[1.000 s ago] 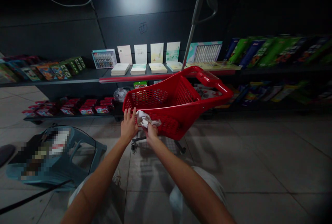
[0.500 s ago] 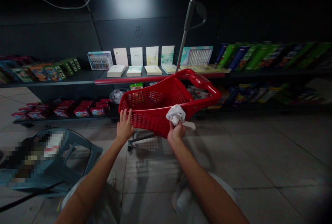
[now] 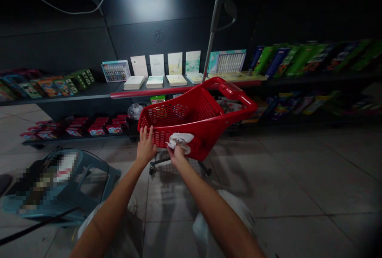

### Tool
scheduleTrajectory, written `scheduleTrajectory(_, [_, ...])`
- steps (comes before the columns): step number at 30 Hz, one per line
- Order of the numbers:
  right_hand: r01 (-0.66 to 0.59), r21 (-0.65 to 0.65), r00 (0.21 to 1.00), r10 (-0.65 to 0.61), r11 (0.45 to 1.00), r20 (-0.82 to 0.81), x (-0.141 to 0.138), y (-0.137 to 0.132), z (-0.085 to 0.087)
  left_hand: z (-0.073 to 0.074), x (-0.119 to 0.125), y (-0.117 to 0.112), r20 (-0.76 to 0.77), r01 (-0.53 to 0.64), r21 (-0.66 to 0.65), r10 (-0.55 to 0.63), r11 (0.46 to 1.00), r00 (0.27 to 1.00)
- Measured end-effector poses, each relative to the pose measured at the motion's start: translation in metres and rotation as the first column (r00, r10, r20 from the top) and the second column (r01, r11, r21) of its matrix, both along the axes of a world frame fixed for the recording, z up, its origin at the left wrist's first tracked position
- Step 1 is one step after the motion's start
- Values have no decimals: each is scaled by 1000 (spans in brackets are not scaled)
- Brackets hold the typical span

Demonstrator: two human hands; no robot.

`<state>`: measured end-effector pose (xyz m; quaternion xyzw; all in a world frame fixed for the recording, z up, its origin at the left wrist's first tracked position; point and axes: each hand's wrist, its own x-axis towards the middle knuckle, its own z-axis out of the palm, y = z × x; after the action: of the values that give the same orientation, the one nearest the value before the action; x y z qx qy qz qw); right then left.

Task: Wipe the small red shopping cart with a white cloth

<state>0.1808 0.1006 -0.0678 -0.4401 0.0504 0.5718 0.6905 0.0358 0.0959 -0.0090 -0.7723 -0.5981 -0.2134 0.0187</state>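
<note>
Fingers (image 3: 144,135) of the left hand (image 3: 146,149) splay against the red shopping cart (image 3: 205,119), the right hand (image 3: 176,155) clenching white cloth (image 3: 180,140).

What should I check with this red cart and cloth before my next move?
1. Cloth in hand: ok. The white cloth is bunched in the right hand, against the red plastic shopping cart.
2. Left hand on the cart: ok. The left hand has its fingers spread against the basket's mesh wall; how firmly it presses, cannot tell.
3. Cart on its base: ok. A castor shows beneath the basket, near the floor tiles.
4. Castor locks: cannot tell. It's too dark there.
5. Stool apart from the cart: ok. The teal plastic stool stands to the left, not touching the cart.
</note>
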Motion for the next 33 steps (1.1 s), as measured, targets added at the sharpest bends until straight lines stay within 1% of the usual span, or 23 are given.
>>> scheduleTrajectory(1, [-81, 29, 996, 82, 996, -28, -15, 4, -2, 0, 1, 0, 1, -2, 4, 2, 1000, 1000])
scheduleTrajectory(3, [-234, 82, 967, 241, 969, -79, -44, 10, -6, 0, 2, -1, -6, -9, 12, 9, 1000, 1000])
scheduleTrajectory(5, [-343, 105, 928, 354, 933, -112, -68, 13, -9, -1, 2, -2, -25, -17, 8, 18, 1000, 1000])
scheduleTrajectory(6, [-375, 109, 914, 387, 920, -121, -78, 14, -11, -2, 1, -2, -36, -19, 2, 19, 1000, 999])
scheduleTrajectory(8, [-401, 115, 901, 414, 909, -128, -90, 15, -14, -3, -1, -2, -54, -16, -8, 15, 1000, 998])
scheduleTrajectory(11, [-367, 86, 919, 375, 926, -119, -90, 16, -19, -3, -3, -1, -75, -15, -4, 15, 1000, 997])
scheduleTrajectory(13, [-300, 59, 948, 304, 952, -97, -81, 16, -21, -3, -4, 0, -88, -23, 2, 23, 1000, 996])
scheduleTrajectory(16, [-179, 53, 982, 182, 982, -55, -59, 15, -20, -1, -2, 0, -98, -35, 0, 35, 999, 995])
scheduleTrajectory(21, [23, 13, 1000, -23, 1000, 6, -14, 5, -20, 0, -1, 1, -105, -41, -7, 40, 999, 994])
scheduleTrajectory(25, [141, -7, 989, -140, 990, 50, 28, -7, -20, 0, -4, 0, -88, -28, -1, 28, 1000, 996])
scheduleTrajectory(28, [220, -3, 971, -219, 975, 91, 60, -18, -17, 1, -5, -1, -85, -10, 1, 10, 1000, 996])
scheduleTrajectory(30, [292, 6, 948, -290, 956, 130, 80, -25, -14, 1, -6, -2, -87, -2, 4, 2, 1000, 996])
scheduleTrajectory(33, [415, 20, 890, -411, 909, 196, 102, -33, -11, 0, -6, -1, -89, 11, 15, -9, 1000, 996])
